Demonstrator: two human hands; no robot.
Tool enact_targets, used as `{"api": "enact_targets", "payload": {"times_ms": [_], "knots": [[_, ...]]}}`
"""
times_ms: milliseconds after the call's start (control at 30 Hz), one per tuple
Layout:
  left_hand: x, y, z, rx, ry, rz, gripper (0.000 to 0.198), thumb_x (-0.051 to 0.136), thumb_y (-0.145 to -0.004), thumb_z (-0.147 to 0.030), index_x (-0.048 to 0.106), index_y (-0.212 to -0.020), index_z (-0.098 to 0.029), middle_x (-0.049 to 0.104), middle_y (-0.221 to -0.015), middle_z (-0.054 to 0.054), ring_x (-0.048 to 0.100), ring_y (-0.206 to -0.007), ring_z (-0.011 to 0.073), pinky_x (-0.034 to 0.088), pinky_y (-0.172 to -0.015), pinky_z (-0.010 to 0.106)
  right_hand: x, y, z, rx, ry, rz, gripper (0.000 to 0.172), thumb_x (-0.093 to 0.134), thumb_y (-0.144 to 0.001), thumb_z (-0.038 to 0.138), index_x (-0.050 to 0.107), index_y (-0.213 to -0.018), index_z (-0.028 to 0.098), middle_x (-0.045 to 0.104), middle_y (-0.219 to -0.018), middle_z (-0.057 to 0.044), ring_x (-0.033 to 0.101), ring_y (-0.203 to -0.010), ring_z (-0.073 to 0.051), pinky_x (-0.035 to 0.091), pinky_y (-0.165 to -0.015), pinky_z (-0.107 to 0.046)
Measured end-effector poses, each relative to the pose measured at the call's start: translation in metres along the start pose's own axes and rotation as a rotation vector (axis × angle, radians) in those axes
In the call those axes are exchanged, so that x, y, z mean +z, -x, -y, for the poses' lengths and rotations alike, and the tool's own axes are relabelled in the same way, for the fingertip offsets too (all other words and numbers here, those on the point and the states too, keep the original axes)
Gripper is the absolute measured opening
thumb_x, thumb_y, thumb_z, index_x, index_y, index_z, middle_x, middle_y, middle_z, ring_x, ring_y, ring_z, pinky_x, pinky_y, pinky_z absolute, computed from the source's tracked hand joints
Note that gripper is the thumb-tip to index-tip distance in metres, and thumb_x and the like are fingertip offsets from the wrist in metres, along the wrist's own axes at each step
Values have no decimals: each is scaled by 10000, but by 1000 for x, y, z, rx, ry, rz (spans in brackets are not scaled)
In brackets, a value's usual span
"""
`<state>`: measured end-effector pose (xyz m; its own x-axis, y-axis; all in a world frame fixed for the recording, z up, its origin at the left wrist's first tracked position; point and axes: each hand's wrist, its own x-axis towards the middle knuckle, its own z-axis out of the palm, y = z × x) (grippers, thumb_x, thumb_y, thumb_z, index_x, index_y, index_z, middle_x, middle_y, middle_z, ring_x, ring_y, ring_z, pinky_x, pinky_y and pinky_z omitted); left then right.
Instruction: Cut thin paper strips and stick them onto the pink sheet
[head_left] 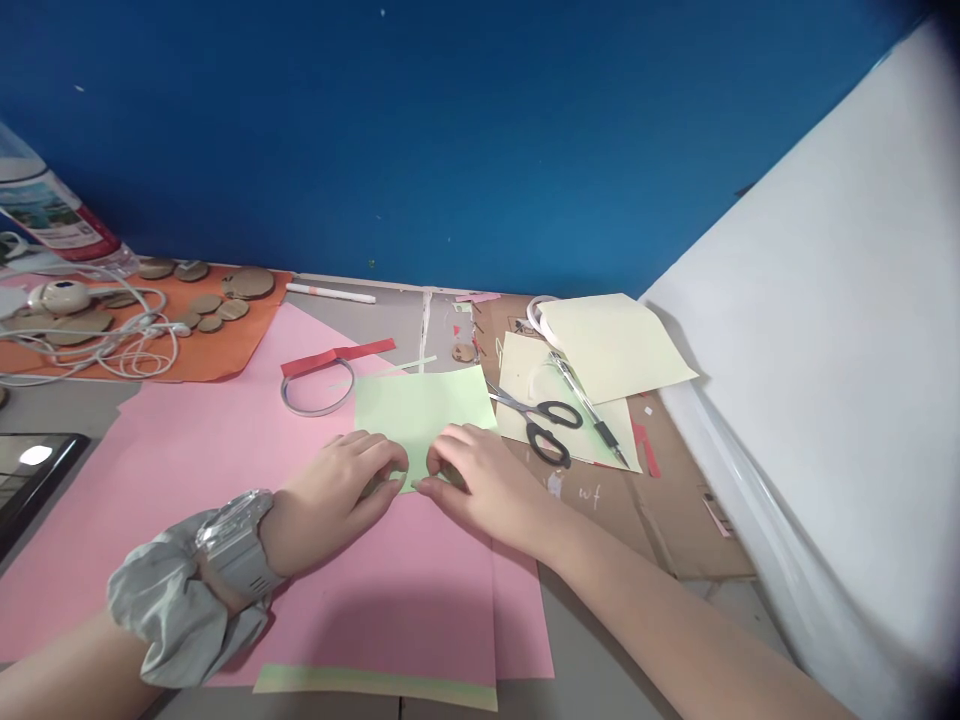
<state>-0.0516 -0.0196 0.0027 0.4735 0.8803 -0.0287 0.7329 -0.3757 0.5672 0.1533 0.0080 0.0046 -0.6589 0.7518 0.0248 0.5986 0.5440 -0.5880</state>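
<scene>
A light green sheet of paper lies on pink paper in front of me. My left hand pinches its near edge, thumb below and fingers curled over. Close beside it, my right hand pinches the same edge, a small gap between the two thumbs. Scissors with black handles rest just right of the green sheet. To the left of the sheet are a roll of tape and a red paper strip lying across it.
A pen lies on pale yellow paper at the right, over brown cardboard. Orange paper at the left holds cardboard discs and white earphones. A bottle and a dark device are farther left.
</scene>
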Motion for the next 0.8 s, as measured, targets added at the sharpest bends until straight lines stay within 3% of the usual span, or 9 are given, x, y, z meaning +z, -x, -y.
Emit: {"api": "enact_targets", "payload": {"times_ms": [200, 367, 567, 800], "knots": [[0, 2, 1, 21, -14, 2, 91, 421, -890, -182, 507, -912, -196, 542, -816, -1, 479, -781, 160, 365, -741, 324, 3, -1, 4, 36, 31, -13, 247, 555, -886, 400, 496, -771, 189, 515, -773, 7, 464, -739, -145, 322, -686, -278], [-3, 4, 7, 83, -23, 47, 179, 399, -902, -187, 482, -1060, -209, 552, -969, 22, 489, -906, 175, 376, -826, 342, 6, -1, 6, 68, 63, -24, 215, 558, -888, 360, 485, -774, 193, 513, -788, 10, 468, -756, -148, 321, -704, -286], [-4, 7, 10, 77, -12, 48, 199, 401, -896, -175, 477, -1075, -220, 545, -956, 13, 487, -905, 165, 384, -825, 326, 10, 0, 6, 83, 103, -19, 308, 556, -863, 470, 468, -758, 194, 516, -806, -4, 462, -757, -163, 324, -687, -292], [-5, 5, 8, 70, -2, 61, 200, 405, -885, -163, 495, -1059, -206, 546, -931, 14, 491, -877, 162, 394, -812, 323, 13, 0, 11, 104, 142, -58, 282, 540, -882, 417, 430, -745, 197, 509, -792, 3, 457, -753, -157, 325, -678, -289]]}}
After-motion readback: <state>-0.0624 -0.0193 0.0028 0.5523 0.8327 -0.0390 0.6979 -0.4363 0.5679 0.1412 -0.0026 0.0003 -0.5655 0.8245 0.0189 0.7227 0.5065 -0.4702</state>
